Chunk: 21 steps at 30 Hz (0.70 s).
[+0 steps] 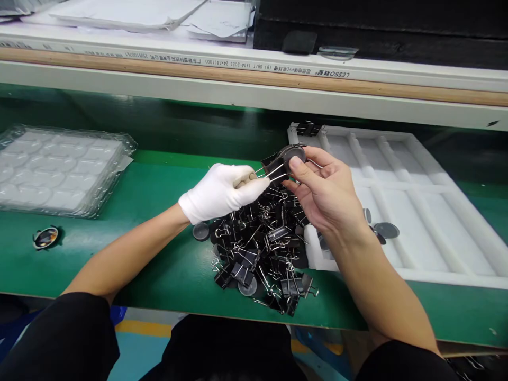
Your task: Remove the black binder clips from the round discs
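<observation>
My left hand, in a white glove, pinches the wire handles of a black binder clip. Bare, my right hand grips a dark round disc with the thumb on its face. The clip's jaws meet the disc's edge; whether they bite on it I cannot tell. Below both hands lies a heap of black binder clips with silver wire handles. Loose round discs lie at the heap's edge, one grey disc on its left and another clear-looking disc at its front.
A white divided tray stands at the right, with a clip at its far left corner and a disc inside. Stacked clear plastic trays and a small oval part lie left. A shelf edge runs across the back.
</observation>
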Each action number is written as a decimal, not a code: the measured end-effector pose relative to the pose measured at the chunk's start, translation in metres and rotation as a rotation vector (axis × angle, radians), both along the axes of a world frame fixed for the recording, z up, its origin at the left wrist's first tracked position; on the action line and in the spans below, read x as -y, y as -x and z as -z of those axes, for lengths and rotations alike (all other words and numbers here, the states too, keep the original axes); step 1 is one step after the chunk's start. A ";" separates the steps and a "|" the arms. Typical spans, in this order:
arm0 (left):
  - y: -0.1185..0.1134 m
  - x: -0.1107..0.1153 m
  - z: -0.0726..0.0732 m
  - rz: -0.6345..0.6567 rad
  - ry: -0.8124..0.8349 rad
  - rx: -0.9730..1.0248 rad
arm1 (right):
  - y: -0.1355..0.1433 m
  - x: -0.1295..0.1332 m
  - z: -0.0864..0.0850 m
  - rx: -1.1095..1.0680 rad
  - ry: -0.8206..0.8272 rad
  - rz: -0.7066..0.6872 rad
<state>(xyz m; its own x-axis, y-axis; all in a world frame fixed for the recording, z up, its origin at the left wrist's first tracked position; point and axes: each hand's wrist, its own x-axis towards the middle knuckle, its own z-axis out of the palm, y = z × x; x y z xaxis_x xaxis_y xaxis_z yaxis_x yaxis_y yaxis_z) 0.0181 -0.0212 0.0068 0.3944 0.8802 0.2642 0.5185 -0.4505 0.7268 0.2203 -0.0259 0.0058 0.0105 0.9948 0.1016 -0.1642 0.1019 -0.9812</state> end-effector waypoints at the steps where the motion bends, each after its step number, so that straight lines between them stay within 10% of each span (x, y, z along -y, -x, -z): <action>1: 0.000 0.000 0.001 -0.010 0.009 0.001 | 0.001 0.000 0.000 0.002 0.002 -0.001; 21: 0.006 0.029 0.003 0.424 -0.248 -0.780 | -0.023 -0.005 -0.009 0.023 -0.018 0.042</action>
